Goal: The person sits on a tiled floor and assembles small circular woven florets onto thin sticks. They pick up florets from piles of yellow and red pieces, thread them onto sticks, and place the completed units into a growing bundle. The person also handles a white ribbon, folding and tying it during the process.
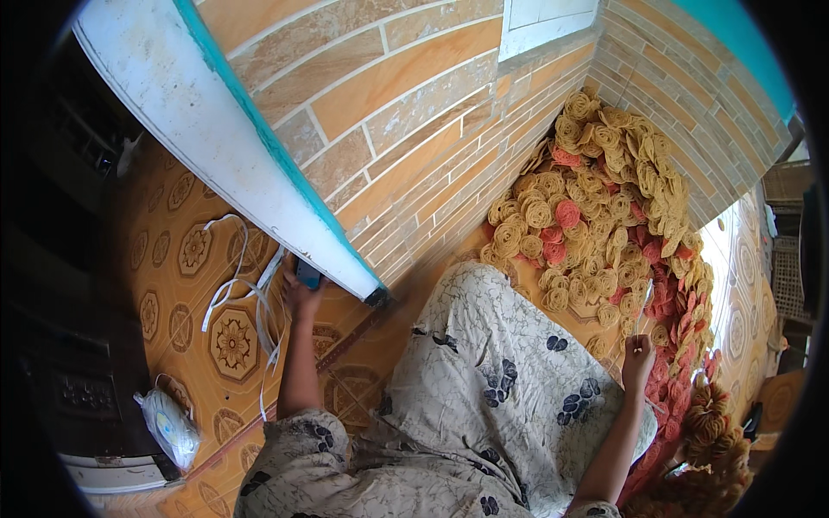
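Note:
My left hand (pixel 300 298) is by the lower end of the white door edge, its fingers closed round a small dark blue, flat object (pixel 308 274) whose kind I cannot make out. Loose white plastic strips (pixel 262 292) trail on the tiles beside it. My right hand (pixel 639 352) is closed over my right knee, and a thin whitish strip (pixel 646 304) rises from its fingers. Just beyond that hand lies a big heap of flat, coiled rosettes, tan ones (pixel 591 220) mixed with coral-red ones (pixel 567 213).
A brick-patterned tile wall (pixel 414 129) bounds the far side. The teal-trimmed white door edge (pixel 233 164) slants down on the left. A clear plastic bag (pixel 168 425) sits on the patterned floor (pixel 233 341). Brown bundled strands (pixel 708 440) lie at the lower right.

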### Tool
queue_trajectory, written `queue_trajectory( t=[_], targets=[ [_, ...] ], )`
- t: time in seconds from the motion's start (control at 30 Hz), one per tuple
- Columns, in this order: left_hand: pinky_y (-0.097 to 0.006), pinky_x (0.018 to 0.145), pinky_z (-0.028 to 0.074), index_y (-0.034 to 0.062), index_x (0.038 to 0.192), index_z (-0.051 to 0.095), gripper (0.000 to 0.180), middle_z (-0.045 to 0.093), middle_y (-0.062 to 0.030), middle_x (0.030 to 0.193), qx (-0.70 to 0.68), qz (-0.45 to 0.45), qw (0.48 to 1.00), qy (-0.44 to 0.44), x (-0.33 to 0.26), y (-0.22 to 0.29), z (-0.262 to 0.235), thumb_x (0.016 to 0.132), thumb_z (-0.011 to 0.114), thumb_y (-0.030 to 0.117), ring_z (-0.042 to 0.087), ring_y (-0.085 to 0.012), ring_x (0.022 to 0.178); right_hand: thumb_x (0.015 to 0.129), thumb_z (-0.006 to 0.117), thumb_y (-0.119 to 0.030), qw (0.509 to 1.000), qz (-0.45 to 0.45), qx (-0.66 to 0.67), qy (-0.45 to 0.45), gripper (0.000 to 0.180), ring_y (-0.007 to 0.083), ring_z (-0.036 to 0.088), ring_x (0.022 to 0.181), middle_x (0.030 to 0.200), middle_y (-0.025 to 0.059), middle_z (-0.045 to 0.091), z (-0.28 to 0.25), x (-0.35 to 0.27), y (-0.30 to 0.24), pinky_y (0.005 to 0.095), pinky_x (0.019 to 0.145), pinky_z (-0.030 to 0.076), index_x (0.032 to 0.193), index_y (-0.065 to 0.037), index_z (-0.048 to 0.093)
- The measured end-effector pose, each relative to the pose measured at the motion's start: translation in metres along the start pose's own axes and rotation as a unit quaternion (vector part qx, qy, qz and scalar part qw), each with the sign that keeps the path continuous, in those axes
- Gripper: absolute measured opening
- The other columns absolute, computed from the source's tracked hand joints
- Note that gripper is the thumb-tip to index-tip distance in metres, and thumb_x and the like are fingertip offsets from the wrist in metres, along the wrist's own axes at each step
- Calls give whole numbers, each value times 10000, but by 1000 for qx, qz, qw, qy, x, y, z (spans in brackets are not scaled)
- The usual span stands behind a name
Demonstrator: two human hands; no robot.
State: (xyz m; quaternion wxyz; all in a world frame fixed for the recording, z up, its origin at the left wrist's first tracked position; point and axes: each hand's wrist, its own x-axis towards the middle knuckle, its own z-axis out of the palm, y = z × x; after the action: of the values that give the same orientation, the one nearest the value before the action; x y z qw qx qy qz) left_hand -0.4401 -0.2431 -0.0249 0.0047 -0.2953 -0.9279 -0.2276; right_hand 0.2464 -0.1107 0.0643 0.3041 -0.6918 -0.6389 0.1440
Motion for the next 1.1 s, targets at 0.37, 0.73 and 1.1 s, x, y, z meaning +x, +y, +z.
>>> queue_trajectory(
  t=[0.37, 0.73, 1.1],
  targets=[
    [-495, 1033, 305, 94, 1465, 191, 996, 445, -187, 1394, -71, 16, 992, 104, -61, -8, -11, 710, 804, 306, 425, -370, 1268, 861, 630, -104, 1000, 9, -11, -25, 151, 222, 506, 622, 702, 109, 550, 6, 4, -3, 342, 581, 413, 824, 17, 547],
    [-486, 960, 344, 127, 1452, 256, 1027, 562, -125, 1278, -25, -1, 988, 151, -64, 0, -11, 642, 836, 377, 498, -344, 1158, 883, 625, -157, 998, -7, -45, -38, 195, 241, 555, 630, 713, 136, 601, 7, -1, -11, 362, 589, 434, 853, 24, 559],
    [-534, 969, 338, 89, 1422, 299, 980, 572, -148, 1222, 14, 71, 978, 195, -31, -6, 27, 649, 818, 395, 477, -374, 1172, 832, 663, -108, 999, 19, -7, -33, 146, 249, 560, 650, 727, 143, 603, 24, -2, 1, 368, 617, 440, 819, 16, 587]
  ],
)
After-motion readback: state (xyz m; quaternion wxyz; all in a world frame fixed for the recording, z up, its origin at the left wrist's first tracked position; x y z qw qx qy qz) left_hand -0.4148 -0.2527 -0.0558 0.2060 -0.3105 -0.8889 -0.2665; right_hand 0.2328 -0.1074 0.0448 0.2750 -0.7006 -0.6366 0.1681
